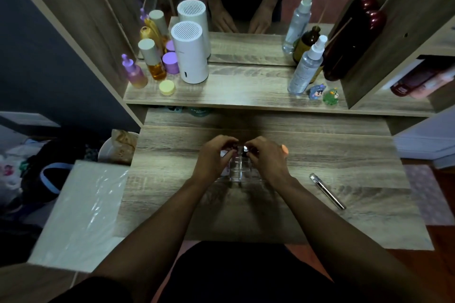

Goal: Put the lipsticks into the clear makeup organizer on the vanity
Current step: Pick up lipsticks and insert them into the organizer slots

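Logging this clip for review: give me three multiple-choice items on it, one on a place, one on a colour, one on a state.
1. Where does the silver tube lie?
A. right of the hands
B. on the upper shelf
C. inside the organizer

2. What colour is the small round lid beside the white cylinder?
A. red
B. yellow
C. black

3. Both hands, left hand and right hand, are
A. flat on the desk
B. curled over the clear organizer
C. out of view

A: it lies alone on the desk. B: pale yellow. B: the fingers bend over the organizer.
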